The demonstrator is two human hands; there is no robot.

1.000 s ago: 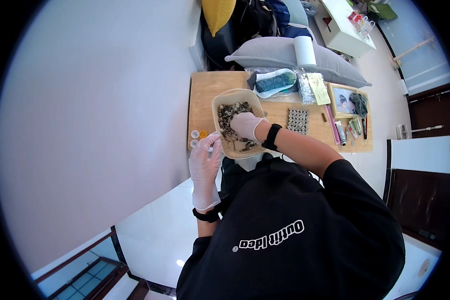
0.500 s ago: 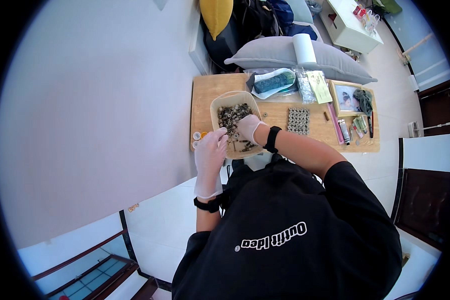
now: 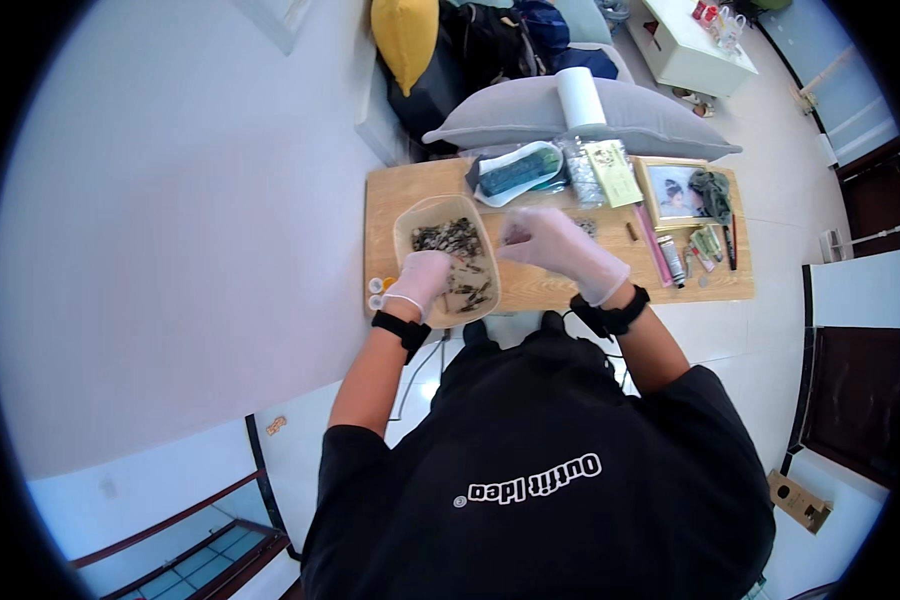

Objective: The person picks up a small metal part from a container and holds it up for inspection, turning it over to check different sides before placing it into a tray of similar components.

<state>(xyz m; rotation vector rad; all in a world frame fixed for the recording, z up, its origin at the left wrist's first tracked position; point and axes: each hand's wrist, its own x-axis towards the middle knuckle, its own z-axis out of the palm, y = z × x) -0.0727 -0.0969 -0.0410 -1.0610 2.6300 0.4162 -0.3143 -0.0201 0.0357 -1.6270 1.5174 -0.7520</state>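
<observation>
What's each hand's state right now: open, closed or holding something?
Left hand: over the plastic tub; whether it grips anything cannot be told.
Right hand: curled beside the tub; whether it holds anything cannot be told.

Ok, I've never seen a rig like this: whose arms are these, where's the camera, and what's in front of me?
There's no machine: these are a person's own gloved hands, viewed from above by a fisheye camera on their head, which bends straight edges. The left hand is at the pale tub of small metallic parts; the right hand is just right of it, fingers curled. I can't tell whether either holds anything. The wooden table also bears a framed photo and a pink strip.
</observation>
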